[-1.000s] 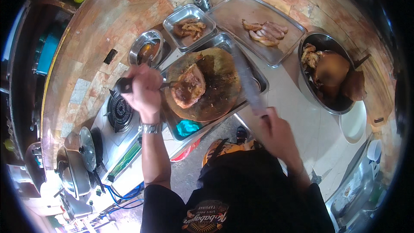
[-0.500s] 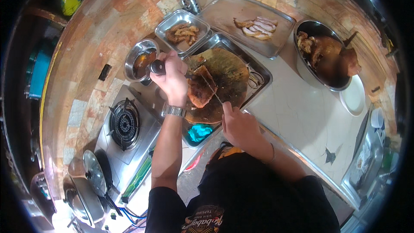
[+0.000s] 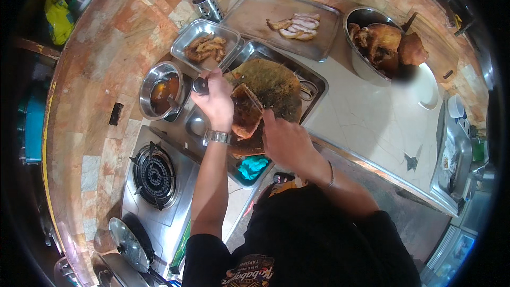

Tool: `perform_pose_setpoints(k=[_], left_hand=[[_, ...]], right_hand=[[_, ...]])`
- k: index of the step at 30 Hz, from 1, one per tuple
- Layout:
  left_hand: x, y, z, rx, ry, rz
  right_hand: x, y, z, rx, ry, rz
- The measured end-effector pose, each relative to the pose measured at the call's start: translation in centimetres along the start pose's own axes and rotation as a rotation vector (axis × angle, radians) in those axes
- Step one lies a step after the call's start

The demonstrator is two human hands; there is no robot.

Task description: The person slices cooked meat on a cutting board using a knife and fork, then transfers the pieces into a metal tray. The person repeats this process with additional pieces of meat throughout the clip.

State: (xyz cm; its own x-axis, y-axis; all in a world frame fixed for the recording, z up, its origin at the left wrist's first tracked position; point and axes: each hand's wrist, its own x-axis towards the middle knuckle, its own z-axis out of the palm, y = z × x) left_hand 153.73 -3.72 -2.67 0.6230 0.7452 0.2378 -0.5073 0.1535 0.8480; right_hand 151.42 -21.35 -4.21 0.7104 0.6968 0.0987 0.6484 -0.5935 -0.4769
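Knife [image 3: 255,99] and dark-handled tool [image 3: 200,86] in hands [image 3: 220,104], browned meat [image 3: 245,119] on round board [image 3: 277,81]

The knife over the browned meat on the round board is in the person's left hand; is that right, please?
Not quite: the head view shows the knife in the right hand; it is indeed over the browned meat on the round board.

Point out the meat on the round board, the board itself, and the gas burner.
Meat [image 3: 246,118]: head view, browned middle.
Round board [image 3: 272,82]: head view, bare far part.
Gas burner [image 3: 154,175]: head view, dark centre.
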Motion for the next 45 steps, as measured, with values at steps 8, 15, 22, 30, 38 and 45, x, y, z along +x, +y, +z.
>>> perform_pose_setpoints(k=[8,15,22,30,38,45], left_hand=[[0.5,0.5,-1.2,-0.058,0.149,-0.023],[0.9,0.5,-1.9,-0.067,0.136,-0.040],[0.8,0.3,-1.6,-0.027,0.085,-0.015],[0.9,0.0,-1.9,-0.048,0.015,-0.001],[0.6,-0.3,-3.0,-0.092,0.045,-0.006],[-0.8,1.4,-1.6,-0.074,0.180,0.013]], right_hand=[[4.2,-0.4,-0.1,0.173,-0.010,0.019],[2.7,-1.1,-0.7,0.135,-0.143,0.130],[3.3,-1.2,-1.9,0.087,-0.200,0.125],[6.5,-2.6,-3.1,0.067,-0.099,0.067],[5.0,-1.0,-3.1,0.091,-0.285,0.155],[6.2,-0.7,3.8,0.101,-0.154,0.174]])
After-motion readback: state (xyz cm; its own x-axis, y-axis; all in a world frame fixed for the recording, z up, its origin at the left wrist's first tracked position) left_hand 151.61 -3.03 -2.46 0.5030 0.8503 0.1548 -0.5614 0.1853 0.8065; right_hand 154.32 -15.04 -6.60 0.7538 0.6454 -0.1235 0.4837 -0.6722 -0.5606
